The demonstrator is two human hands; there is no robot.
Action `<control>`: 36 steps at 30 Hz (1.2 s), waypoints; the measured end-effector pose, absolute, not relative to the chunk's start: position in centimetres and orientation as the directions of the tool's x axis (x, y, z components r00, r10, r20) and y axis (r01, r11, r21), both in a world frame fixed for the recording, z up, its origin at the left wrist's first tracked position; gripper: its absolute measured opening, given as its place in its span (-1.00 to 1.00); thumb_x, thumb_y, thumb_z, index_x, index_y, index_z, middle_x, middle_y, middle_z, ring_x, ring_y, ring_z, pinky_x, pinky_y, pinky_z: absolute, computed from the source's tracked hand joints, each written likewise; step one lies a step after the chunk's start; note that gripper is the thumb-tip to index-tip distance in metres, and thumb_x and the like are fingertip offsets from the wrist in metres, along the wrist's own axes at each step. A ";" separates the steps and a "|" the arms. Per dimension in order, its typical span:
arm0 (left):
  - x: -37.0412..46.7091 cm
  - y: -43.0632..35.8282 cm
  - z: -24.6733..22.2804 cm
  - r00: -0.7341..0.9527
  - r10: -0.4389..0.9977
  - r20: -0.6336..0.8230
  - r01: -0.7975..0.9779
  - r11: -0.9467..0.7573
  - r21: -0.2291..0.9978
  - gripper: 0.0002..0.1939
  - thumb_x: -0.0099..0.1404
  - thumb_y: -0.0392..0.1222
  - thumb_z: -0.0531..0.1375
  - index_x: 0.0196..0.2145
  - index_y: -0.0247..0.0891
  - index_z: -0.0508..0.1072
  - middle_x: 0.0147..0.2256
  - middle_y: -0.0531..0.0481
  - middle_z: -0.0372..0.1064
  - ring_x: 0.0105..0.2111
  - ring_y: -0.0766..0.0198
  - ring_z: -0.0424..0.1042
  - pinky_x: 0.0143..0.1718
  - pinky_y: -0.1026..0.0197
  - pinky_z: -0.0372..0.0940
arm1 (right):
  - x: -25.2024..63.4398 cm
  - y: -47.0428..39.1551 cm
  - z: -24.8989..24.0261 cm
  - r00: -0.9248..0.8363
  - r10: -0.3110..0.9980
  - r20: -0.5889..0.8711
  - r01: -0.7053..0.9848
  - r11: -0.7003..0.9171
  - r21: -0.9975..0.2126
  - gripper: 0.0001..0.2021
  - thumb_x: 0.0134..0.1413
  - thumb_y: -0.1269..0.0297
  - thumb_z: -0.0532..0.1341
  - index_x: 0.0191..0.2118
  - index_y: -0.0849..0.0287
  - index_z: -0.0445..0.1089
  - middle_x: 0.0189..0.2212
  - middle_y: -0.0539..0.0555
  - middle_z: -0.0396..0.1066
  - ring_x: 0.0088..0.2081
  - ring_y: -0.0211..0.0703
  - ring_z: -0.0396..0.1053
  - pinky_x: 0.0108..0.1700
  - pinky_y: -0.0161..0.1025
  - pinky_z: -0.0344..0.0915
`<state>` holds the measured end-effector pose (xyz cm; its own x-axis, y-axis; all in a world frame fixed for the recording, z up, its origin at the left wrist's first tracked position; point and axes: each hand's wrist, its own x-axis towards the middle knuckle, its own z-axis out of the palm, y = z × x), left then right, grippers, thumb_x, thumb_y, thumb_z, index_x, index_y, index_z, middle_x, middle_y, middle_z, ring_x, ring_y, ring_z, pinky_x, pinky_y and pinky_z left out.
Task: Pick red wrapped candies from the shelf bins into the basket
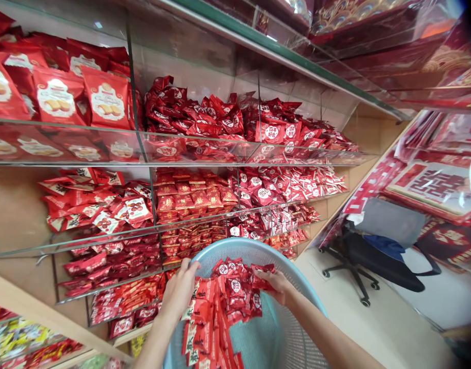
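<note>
A light-blue plastic basket point(304, 287) is in front of me. Inside lie a cluster of small dark-red packets with round white labels point(235, 287) and longer bright-red packets with black characters point(200, 328). My left hand point(180, 287) is curled closed at the basket's left rim, beside the longer packets; some of its fingers are hidden. Over the inside of the basket, my right hand point(277, 285) is closed on a small red packet point(263, 270), next to the similar ones.
Glass shelves point(197, 229) with dividers hold heaps of red packets ahead. Cookie packets point(106, 97) fill the upper left. A wheeled office chair point(389, 256) stands on the pale floor at right, near stacked red goods point(438, 182). A wooden shelf edge point(46, 312) crosses the lower left.
</note>
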<state>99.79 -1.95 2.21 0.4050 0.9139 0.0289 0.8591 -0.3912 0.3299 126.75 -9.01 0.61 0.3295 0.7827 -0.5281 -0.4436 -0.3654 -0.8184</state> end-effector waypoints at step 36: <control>99.8 -1.9 1.8 0.388 0.921 0.040 0.861 -0.378 0.341 -0.66 0.29 -0.30 -0.15 -0.07 -0.04 0.25 -0.08 0.03 0.16 -0.36 0.41 0.36 -0.46 0.35 0.08 | 127.5 -7.4 -1.3 0.567 0.822 0.054 0.404 -0.221 -0.888 -0.87 -0.14 0.17 0.18 -0.51 0.11 0.36 -0.55 -0.01 0.39 -0.43 -0.15 0.30 -0.34 -0.30 0.16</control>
